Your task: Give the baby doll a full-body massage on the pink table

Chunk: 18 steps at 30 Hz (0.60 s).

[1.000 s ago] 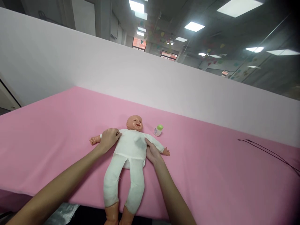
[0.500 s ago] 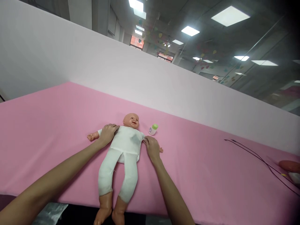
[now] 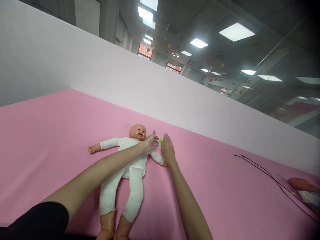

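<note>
A baby doll [image 3: 133,170] in a white suit lies on its back on the pink-covered surface [image 3: 215,186], face up, arms spread. My left hand [image 3: 151,141] reaches across the doll's chest, its fingers stretched out just left of a small white jar with a green lid [image 3: 161,140]. On the jar's other side is my right hand [image 3: 168,148], fingers extended and close beside it. The jar stands between both hands, partly covered by them; whether they touch it I cannot tell. Below my right wrist lies one of the doll's hands [image 3: 165,163].
A white partition [image 3: 120,73] runs along the back of the surface. Thin dark cables [image 3: 265,171] lie at the right, leading to a reddish-brown rounded object [image 3: 301,184] at the edge of view. Beyond the partition are ceiling lights and windows.
Both hands have left the doll's sides. My left hand has crossed rightward over its chest to the jar, and my right hand has moved up to the jar's right side.
</note>
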Each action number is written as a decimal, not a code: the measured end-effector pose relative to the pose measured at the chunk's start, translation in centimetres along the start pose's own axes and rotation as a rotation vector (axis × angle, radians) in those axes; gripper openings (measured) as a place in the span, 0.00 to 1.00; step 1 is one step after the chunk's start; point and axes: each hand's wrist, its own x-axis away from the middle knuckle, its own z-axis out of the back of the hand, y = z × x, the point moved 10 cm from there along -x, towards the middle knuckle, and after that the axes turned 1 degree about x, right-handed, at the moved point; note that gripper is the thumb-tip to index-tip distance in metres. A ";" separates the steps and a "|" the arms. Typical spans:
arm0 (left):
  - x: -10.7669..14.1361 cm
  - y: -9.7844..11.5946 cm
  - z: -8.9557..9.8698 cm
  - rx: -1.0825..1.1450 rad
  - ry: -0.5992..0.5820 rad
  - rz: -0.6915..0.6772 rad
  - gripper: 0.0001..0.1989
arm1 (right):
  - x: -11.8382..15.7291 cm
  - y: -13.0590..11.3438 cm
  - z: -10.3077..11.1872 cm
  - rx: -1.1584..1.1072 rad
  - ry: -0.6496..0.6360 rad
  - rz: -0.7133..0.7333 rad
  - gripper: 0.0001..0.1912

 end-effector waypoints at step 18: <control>7.4 4.1 2.1 0.266 -0.130 -0.273 0.40 | 3.0 -14.5 -9.1 -0.301 -0.098 0.099 0.40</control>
